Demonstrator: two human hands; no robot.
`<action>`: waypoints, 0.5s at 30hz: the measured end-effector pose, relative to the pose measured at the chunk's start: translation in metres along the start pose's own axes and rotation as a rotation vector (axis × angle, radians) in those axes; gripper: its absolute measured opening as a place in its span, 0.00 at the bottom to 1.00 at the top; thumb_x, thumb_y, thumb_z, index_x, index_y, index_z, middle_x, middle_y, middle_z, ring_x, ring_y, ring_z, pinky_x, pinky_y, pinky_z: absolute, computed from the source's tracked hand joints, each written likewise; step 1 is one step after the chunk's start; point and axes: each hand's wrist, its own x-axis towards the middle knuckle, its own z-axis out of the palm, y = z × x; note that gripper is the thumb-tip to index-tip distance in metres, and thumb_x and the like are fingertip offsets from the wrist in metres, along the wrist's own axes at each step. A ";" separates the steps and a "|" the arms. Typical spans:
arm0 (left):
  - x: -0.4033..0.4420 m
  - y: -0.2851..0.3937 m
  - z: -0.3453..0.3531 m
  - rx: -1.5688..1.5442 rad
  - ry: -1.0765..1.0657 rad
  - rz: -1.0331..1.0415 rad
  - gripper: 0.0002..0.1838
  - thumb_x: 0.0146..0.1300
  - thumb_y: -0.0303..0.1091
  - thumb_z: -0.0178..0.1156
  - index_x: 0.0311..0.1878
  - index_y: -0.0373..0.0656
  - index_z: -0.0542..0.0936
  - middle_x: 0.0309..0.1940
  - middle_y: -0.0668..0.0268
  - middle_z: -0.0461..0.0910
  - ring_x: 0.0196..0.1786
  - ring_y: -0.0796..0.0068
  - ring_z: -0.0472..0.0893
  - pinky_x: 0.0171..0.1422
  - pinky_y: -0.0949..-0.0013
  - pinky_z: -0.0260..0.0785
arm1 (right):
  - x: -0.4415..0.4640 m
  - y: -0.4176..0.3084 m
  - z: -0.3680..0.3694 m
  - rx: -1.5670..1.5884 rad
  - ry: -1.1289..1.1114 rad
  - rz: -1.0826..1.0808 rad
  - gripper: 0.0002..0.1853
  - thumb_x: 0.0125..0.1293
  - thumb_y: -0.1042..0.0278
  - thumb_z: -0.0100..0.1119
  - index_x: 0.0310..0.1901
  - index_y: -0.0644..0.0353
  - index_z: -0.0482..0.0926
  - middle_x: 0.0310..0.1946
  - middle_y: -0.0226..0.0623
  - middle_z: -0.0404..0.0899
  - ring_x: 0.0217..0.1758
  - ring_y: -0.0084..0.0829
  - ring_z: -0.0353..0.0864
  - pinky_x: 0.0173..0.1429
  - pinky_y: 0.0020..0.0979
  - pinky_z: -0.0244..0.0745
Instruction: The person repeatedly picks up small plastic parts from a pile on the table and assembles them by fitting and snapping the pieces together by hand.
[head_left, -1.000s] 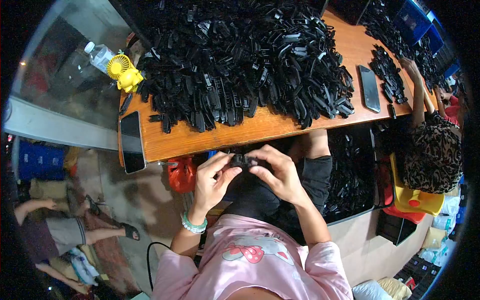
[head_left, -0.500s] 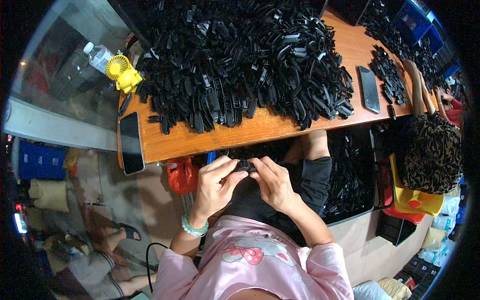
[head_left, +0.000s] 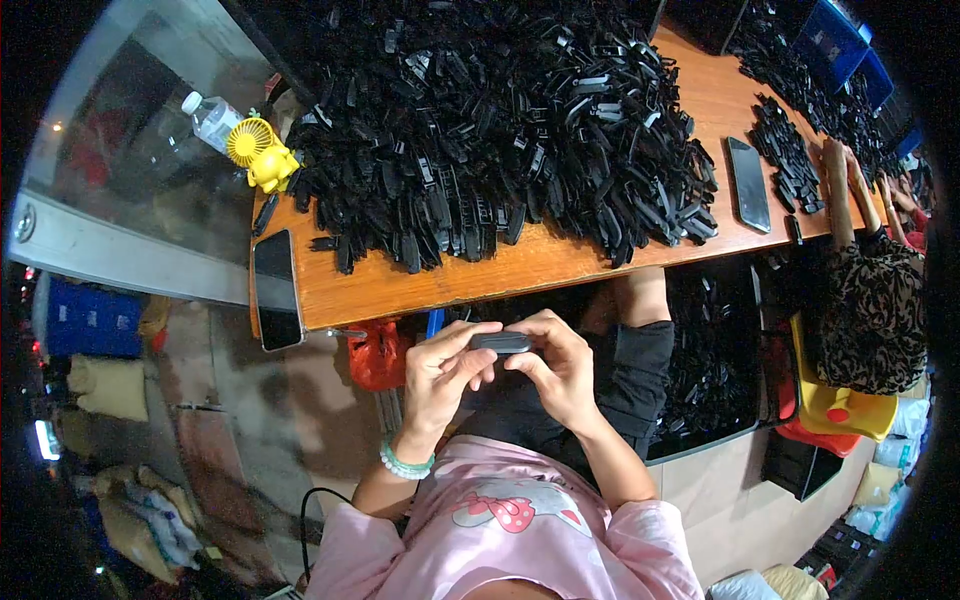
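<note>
A small, long black plastic piece [head_left: 500,343] with rounded ends is held above my lap, in front of the table edge. My left hand [head_left: 445,370] pinches its left end between thumb and fingers. At the other end, the thumb and index finger of my right hand [head_left: 563,372] close around the piece. Its long smooth side shows, while both tips are partly covered by my fingers. Beyond my hands, a large heap of similar black plastic pieces [head_left: 480,150] covers much of the table.
On the wooden table [head_left: 400,294] lie a phone [head_left: 277,290] at the left corner and another phone [head_left: 747,185] at the right. A yellow fan [head_left: 262,155] and a bottle [head_left: 208,120] stand left. A co-worker's arm [head_left: 838,195] reaches over a smaller pile [head_left: 788,155].
The black piece has been turned so its long side shows, and my fingers have shifted along it. The view has swung slightly. A passer-by's legs at lower left are gone from view.
</note>
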 end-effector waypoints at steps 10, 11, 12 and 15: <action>0.034 -0.009 -0.020 0.781 0.372 0.473 0.13 0.58 0.35 0.65 0.40 0.33 0.80 0.28 0.62 0.76 0.26 0.75 0.74 0.28 0.74 0.66 | 0.004 0.015 -0.007 -0.475 -0.143 0.045 0.13 0.55 0.74 0.66 0.42 0.67 0.78 0.30 0.35 0.74 0.28 0.23 0.75 0.33 0.23 0.69; 0.045 -0.011 -0.026 0.862 0.485 0.424 0.14 0.56 0.36 0.66 0.38 0.34 0.79 0.27 0.61 0.75 0.27 0.72 0.75 0.29 0.71 0.67 | 0.004 0.014 -0.006 -0.375 -0.134 0.059 0.13 0.55 0.74 0.66 0.42 0.67 0.78 0.30 0.36 0.74 0.29 0.24 0.76 0.34 0.23 0.70; 0.054 -0.015 -0.034 0.945 0.601 0.372 0.15 0.55 0.37 0.67 0.36 0.34 0.78 0.26 0.60 0.75 0.28 0.69 0.75 0.31 0.68 0.68 | 0.004 0.013 -0.006 -0.271 -0.127 0.071 0.13 0.56 0.73 0.66 0.42 0.67 0.78 0.30 0.37 0.74 0.30 0.25 0.76 0.35 0.24 0.70; 0.071 -0.030 -0.049 0.977 0.618 0.303 0.17 0.54 0.40 0.68 0.34 0.34 0.77 0.25 0.59 0.78 0.26 0.64 0.76 0.33 0.63 0.69 | 0.015 0.011 -0.031 -0.514 0.126 -0.142 0.08 0.57 0.78 0.61 0.39 0.66 0.77 0.31 0.40 0.75 0.32 0.33 0.77 0.37 0.30 0.71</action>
